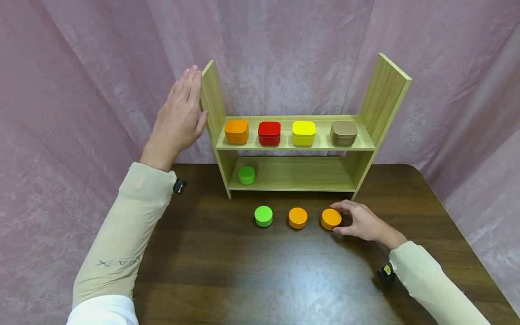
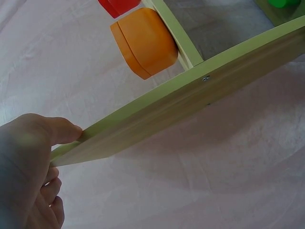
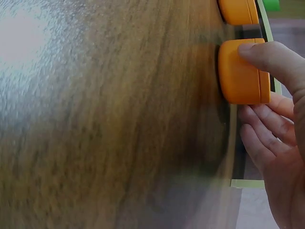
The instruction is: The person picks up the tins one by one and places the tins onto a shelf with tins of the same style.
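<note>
My right hand [image 1: 363, 221] holds a small round orange lidded container [image 1: 331, 219] at the right end of a row on the table. Its thumb [image 3: 267, 52] lies on one side and its fingers reach round the other. At the left, my left hand [image 1: 178, 110] rests with straight fingers along the outer face of the wooden shelf's left side panel [image 1: 213, 92]. Its thumb [image 2: 64, 131] touches the panel's front edge. Beside the held container are another round orange container [image 1: 298, 218] and a round green one [image 1: 263, 216].
The shelf's upper board carries squarish containers: orange [image 1: 237, 132], red [image 1: 269, 133], yellow [image 1: 304, 133] and brown [image 1: 343, 133]. A round green container [image 1: 246, 175] stands at the left of the lower board [image 1: 300, 174]. Pink curtain [image 1: 292, 54] hangs behind the brown table [image 1: 243, 280].
</note>
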The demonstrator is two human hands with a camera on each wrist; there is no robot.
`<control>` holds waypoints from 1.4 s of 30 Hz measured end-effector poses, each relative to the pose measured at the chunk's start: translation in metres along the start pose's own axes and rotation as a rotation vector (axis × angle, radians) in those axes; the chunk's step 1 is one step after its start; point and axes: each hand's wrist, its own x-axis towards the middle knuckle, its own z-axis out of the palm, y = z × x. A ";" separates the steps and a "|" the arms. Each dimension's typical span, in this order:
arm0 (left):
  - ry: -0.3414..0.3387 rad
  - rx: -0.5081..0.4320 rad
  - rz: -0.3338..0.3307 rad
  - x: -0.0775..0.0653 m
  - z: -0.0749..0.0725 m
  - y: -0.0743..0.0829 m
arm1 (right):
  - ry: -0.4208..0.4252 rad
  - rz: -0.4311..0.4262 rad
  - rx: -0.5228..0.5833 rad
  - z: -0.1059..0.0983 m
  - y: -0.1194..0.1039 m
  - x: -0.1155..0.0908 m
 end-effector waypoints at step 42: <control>-0.002 0.015 0.005 -0.001 0.001 -0.001 | 0.052 -0.118 0.144 0.014 -0.052 0.081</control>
